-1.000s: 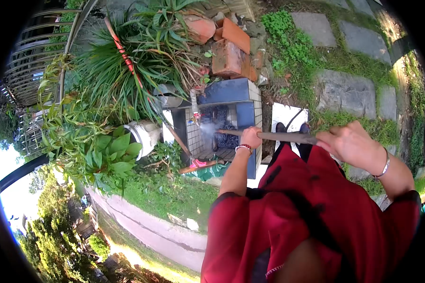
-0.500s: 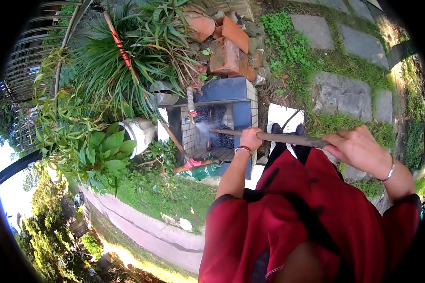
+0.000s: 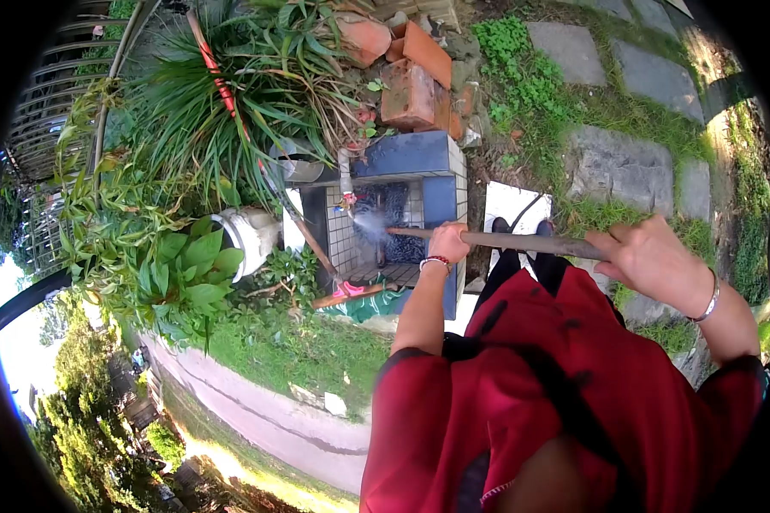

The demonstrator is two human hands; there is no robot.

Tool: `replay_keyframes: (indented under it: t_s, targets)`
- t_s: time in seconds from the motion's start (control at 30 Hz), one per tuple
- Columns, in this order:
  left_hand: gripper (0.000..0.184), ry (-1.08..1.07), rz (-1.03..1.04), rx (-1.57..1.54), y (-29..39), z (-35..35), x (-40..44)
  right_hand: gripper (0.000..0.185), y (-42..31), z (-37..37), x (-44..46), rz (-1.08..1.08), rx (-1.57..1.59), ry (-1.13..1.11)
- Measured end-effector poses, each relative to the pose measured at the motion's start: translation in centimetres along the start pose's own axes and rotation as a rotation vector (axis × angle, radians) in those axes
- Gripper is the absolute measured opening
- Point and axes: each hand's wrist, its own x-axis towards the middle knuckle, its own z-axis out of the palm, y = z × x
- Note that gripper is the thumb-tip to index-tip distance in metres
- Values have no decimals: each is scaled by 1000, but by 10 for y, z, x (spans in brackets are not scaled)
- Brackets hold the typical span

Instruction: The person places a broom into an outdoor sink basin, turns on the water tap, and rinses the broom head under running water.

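My left hand [image 3: 450,243] is wrapped round a long wooden pole [image 3: 530,245] near the sink's edge. At the pole's other end, my right hand [image 3: 650,261] grips it, thumb and fingers about the end. The pole reaches into a low tiled sink [image 3: 439,202] with a dark stone rim. Water sprays from a tap [image 3: 348,202] on a white pipe and splashes around the pole's far end. Spray and water hide what, if anything, is fixed on that end. A dark, wet mass shows at the sink's bottom.
Orange bricks [image 3: 407,98] lie behind the sink. A white bucket [image 3: 252,242], a grey bucket [image 3: 298,162] and leafy plants stand to the left. A second pole [image 3: 310,245] leans by the sink, near a green cloth [image 3: 364,306]. Stone slabs [image 3: 620,171] lie in grass at right.
The pole's hand-held end and my right hand have shifted slightly to the right. My left hand has moved slightly left and stays on the pole. Water keeps spraying.
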Motion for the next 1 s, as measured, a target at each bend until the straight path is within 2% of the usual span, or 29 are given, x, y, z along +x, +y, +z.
replay_keyframes:
  t_s: [0.03, 0.07, 0.13, 0.2, 0.27, 0.3, 0.33, 0.47, 0.57, 0.6, 0.67, 0.77, 0.87, 0.9, 1.0]
  targets:
    - [14, 38, -14, -12, -3, 8, -1, 21, 1, 13, -8, 9, -141, -7]
    - [14, 33, -2, -19, -7, 18, 5, 21, 1, 24, -10, 23, -146, -11]
    - [20, -81, -58, 26, -6, 32, 12, 21, -1, 45, -13, 43, -374, 168]
    - [18, -75, -67, 11, 1, 43, 16, 20, 11, 73, -22, 53, -406, 122]
    - [21, -422, -143, 53, 25, 41, 26, 19, 34, 89, -42, 65, -438, 89]
    - [23, -478, -29, 93, 38, 47, 30, 17, 48, 93, -58, 150, -377, -35]
    - [24, -510, -35, 86, 56, 58, 33, 15, 61, 97, -78, 234, -310, -164]
    - [28, -675, 65, 74, 141, 60, 37, 14, 106, 85, -157, 434, -181, -387]
    - [28, -716, 149, 91, 174, 71, 27, 13, 128, 100, -208, 449, -45, -396]
    - [28, -709, 244, 96, 179, 68, 21, 13, 127, 109, -213, 443, -35, -387]
    - [27, -855, 226, 111, 173, 77, 14, 13, 119, 125, -223, 464, 93, -401]
    - [25, -975, 195, 161, 162, 74, 6, 16, 105, 158, -226, 489, 289, -410]
    - [25, -1046, 195, 146, 155, 80, 6, 18, 97, 160, -228, 505, 491, -469]
    - [23, -1064, 243, 144, 147, 94, 8, 25, 93, 138, -215, 551, 569, -622]
    - [19, -966, 233, -27, 130, 83, 21, 33, 74, 76, -157, 635, 735, -749]
